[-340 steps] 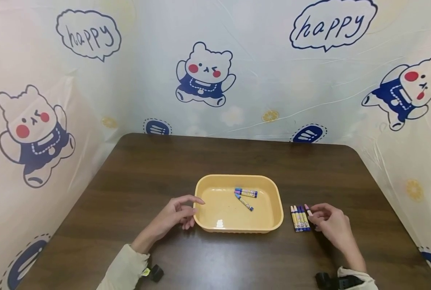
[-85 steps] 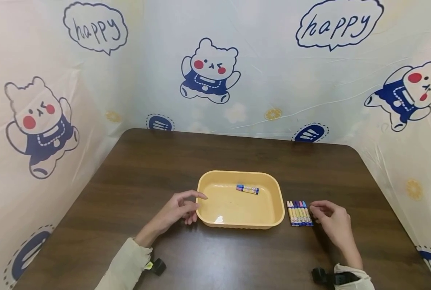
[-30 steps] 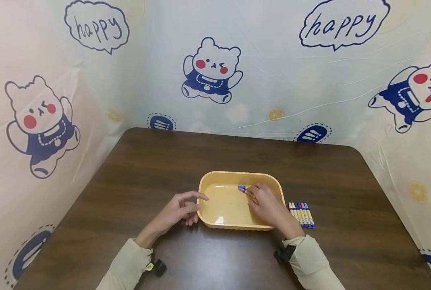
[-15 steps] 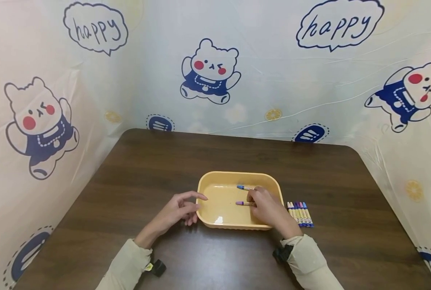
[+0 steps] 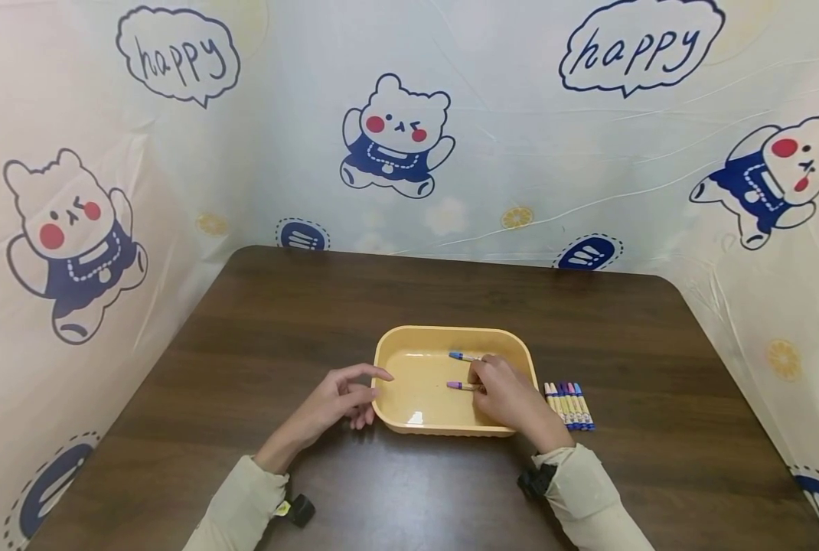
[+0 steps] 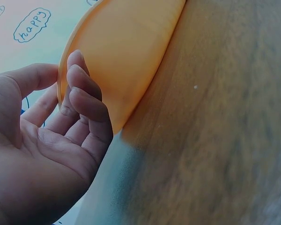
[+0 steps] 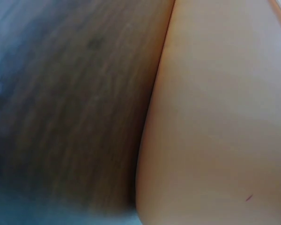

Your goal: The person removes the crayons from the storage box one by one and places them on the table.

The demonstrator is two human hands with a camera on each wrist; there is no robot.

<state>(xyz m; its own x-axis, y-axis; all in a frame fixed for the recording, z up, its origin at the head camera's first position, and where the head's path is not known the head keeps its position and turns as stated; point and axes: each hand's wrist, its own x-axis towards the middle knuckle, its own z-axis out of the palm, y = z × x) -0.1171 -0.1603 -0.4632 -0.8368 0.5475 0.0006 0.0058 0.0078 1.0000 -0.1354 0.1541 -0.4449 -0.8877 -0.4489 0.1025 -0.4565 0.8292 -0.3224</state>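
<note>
A yellow plastic tray stands on the table. My left hand holds its left rim, the index finger reaching over the edge; in the left wrist view, the other fingers lie curled beside the outer wall. My right hand is inside the tray, fingers bent down. A blue-tipped crayon and a purple-tipped crayon lie apart there, their right ends hidden by that hand. Its fingertips are hidden, so I cannot tell whether it pinches either crayon. The right wrist view shows only the tray's outer wall and table.
Right of the tray, several crayons lie side by side in a row, close to the right forearm. The dark wooden table extends to a printed curtain at the back and sides.
My right hand has moved left from beside the crayon row into the tray. The purple-tipped crayon has shifted nearer, away from the blue-tipped one. Earlier, another blue-tipped crayon joined the row. The left hand stays put.
</note>
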